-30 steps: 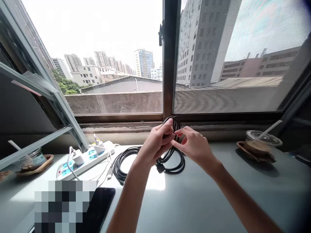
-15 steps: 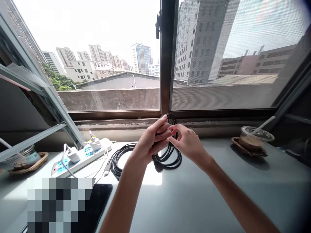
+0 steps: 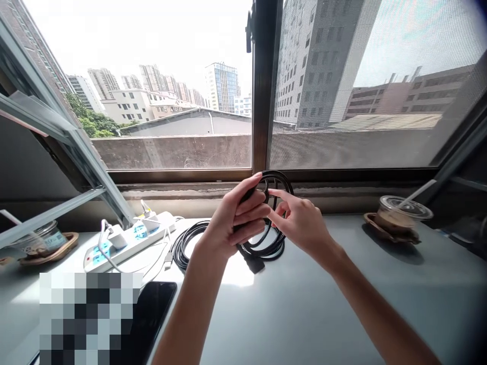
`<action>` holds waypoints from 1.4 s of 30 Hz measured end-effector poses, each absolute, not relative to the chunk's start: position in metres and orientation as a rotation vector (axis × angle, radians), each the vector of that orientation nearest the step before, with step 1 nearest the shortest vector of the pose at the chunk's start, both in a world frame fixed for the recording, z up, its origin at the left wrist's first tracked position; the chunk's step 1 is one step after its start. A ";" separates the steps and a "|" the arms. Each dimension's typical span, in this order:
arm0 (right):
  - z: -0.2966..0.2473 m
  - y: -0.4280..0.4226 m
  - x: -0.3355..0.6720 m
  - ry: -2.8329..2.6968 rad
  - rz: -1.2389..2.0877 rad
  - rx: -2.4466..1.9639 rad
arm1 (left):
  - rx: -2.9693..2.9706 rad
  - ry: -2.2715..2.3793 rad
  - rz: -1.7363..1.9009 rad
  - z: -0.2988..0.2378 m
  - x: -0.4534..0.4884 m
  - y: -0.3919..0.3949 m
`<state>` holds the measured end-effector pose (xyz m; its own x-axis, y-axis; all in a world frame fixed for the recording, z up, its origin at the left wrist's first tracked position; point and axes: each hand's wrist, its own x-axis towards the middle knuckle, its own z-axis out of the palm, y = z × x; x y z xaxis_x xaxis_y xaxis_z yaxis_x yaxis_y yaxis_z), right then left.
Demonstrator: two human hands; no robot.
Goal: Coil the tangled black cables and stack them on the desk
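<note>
My left hand (image 3: 243, 215) is wrapped round a coiled black cable (image 3: 279, 251), its fingers curled over the strands and its thumb pointing up. Loops of the coil stand out above and to the right of those fingers. A dark, blocky connector (image 3: 254, 264) hangs from the bottom of the coil, just over the table. My right hand (image 3: 299, 218) meets the coil from the right, thumb and fingers bent in a pinch at the cable beside my left fingertips. The exact spot of that pinch is partly hidden. Another black cable coil (image 3: 182, 246) lies on the table behind my left wrist.
A white power strip (image 3: 129, 238) with plugs and thin white cords sits at the left, near a USB plug (image 3: 168, 260). In front lies a black phone-like slab (image 3: 155, 309), partly pixelated. Lidded cups stand at the right (image 3: 399, 215) and far left (image 3: 45, 238). The window runs behind.
The held coil's loops have risen and spread wider to the upper right. Its connector has swung to the right. My right hand has shifted slightly right, and the camera view has moved a little.
</note>
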<state>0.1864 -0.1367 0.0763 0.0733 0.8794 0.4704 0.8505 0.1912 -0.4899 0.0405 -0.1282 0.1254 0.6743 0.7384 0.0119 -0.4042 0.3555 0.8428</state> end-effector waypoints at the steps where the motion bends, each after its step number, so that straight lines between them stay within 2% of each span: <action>1: 0.077 -0.137 0.187 -1.741 0.058 -1.621 | 0.954 0.407 0.768 0.126 0.040 -0.129; 7: 0.076 -0.136 0.189 -1.738 0.115 -1.462 | 0.982 0.370 0.802 0.127 0.032 -0.121; 11: 0.078 -0.139 0.191 -1.673 0.278 -1.267 | 1.002 0.429 0.943 0.124 0.023 -0.108; 17: 0.086 -0.144 0.202 -1.707 -0.079 -1.424 | 1.300 0.692 1.118 0.118 0.016 -0.100; 23: 0.082 -0.136 0.210 -1.646 -0.099 -1.613 | 1.531 1.032 1.284 0.115 0.018 -0.100; 28: 0.067 -0.127 0.198 -1.648 0.123 -1.500 | 1.557 0.776 1.175 0.112 0.027 -0.103; 36: 0.071 -0.129 0.194 -1.473 -0.242 -1.384 | 1.597 0.539 1.084 0.119 0.036 -0.131; 39: 0.075 -0.131 0.203 -1.500 -0.257 -1.381 | 1.570 0.516 1.027 0.118 0.036 -0.129; 42: 0.074 -0.126 0.207 -1.527 -0.110 -1.380 | 1.501 0.529 1.027 0.106 0.032 -0.103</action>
